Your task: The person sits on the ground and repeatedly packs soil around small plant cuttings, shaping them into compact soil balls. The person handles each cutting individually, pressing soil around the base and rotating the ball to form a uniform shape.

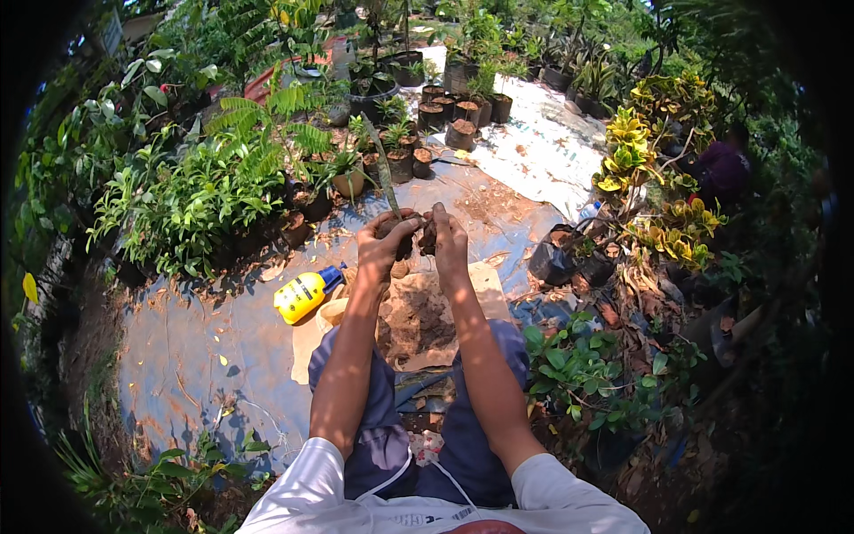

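A long, mottled grey-green plant piece [380, 163], a stem or a narrow leaf, rises from my left hand [381, 247]. That hand is closed around its base, where dark soil clings. Opposite, my right hand [452, 243] has its thumb and fingers on a clump of dark soil [428, 238]. Whether the two hands share one root ball or hold separate lumps is hard to tell. Below them a tan cloth or sack [490, 290] lies between my knees, with loose brown soil [417, 314] spread on it. A small round brown object [399, 270] shows just under my hands.
A yellow bottle with a blue cap [300, 298] lies left on the blue tarp [200, 347]. Potted seedlings [460, 135] and leafy shrubs [193, 207] line the far and left sides. Black plastic bags [557, 257] and a yellow-leaved croton [627, 147] stand right, near another person [720, 170].
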Available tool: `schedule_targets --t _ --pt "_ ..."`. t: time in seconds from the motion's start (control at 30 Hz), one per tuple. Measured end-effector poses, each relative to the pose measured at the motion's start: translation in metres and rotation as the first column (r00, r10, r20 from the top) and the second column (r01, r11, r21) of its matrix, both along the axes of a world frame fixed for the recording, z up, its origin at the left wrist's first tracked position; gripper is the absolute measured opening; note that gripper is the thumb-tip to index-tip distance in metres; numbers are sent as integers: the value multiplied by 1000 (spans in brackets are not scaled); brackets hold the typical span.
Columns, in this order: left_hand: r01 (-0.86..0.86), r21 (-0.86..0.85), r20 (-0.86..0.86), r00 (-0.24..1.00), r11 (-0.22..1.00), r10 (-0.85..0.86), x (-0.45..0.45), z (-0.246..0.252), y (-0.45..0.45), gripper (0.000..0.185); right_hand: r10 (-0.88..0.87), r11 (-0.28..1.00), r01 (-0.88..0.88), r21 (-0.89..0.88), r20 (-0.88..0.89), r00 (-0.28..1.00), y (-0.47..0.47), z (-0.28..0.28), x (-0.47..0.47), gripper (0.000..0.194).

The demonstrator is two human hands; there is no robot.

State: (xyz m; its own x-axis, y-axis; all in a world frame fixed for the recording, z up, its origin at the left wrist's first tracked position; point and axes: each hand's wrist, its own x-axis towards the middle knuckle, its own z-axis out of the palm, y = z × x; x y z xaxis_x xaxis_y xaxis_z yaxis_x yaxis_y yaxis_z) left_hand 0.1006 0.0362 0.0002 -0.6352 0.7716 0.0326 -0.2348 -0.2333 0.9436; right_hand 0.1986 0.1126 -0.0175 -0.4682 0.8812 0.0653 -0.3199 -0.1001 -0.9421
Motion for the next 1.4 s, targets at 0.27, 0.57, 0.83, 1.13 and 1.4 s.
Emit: schedule_targets --t 0.27,0.57,0.83,1.13,1.4 --pt "-151 223 240 966 963 96 -4 -11 13 25 -67 996 66 55 27 997 0 4 4 37" --pt "-173 212 476 878 962 53 5 -28 40 22 -105 994 105 8 15 994 1 -3 -4 31" --pt "-106 107 465 884 989 45 -2 -34 36 18 -138 899 74 431 118 983 6 2 2 31" --pt "-129 199 524 851 971 6 -18 -43 23 21 -51 824 -121 553 286 957 -5 -15 -7 25" --pt "133 397 553 755 908 -352 -34 -37 7 30 68 900 -140 414 184 981 -9 -13 -5 28"
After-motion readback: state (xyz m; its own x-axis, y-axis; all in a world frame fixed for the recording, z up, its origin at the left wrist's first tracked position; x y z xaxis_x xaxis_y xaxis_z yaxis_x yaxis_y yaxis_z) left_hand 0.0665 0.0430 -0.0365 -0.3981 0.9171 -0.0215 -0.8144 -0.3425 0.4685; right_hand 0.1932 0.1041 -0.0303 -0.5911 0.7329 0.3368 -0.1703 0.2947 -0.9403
